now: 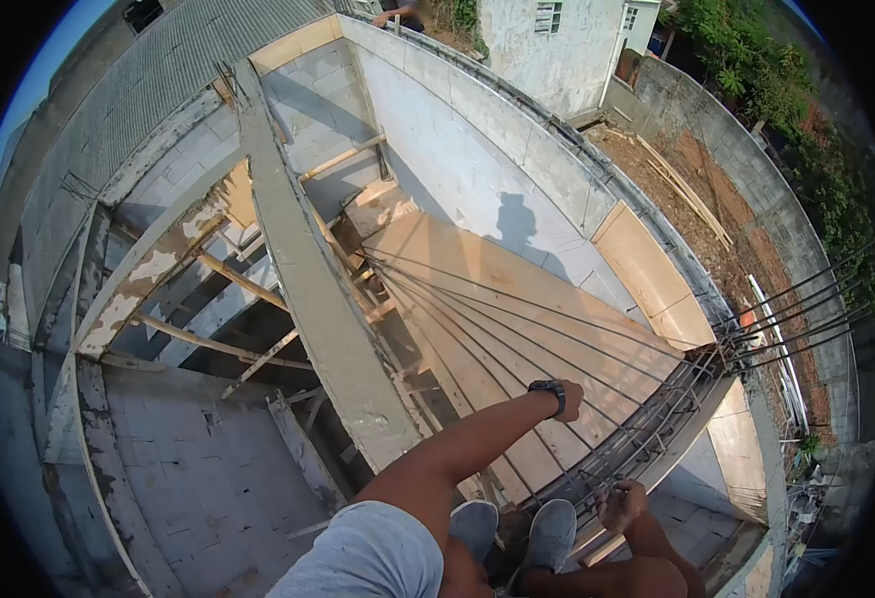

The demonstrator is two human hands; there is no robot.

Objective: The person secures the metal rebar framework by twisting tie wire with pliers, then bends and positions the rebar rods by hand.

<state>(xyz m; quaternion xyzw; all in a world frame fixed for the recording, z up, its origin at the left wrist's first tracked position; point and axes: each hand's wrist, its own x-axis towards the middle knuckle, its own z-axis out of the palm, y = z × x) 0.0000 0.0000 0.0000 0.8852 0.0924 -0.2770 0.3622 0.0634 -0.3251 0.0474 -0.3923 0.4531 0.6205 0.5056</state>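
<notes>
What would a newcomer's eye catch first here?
Likely the fan of dark rods, spreading across the tan panel to the metal cage beside the shoes. Then the left hand, a dark watch at its wrist, over the rods, right of centre. Beyond, a person's shadow stands out on the pale wall.

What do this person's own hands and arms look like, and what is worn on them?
The left hand has no glove; a dark watch is strapped at its wrist. A pale grey sleeve, apparently short, covers the upper arm. The right hand is also gloveless, and its visible forearm is bare.
</notes>
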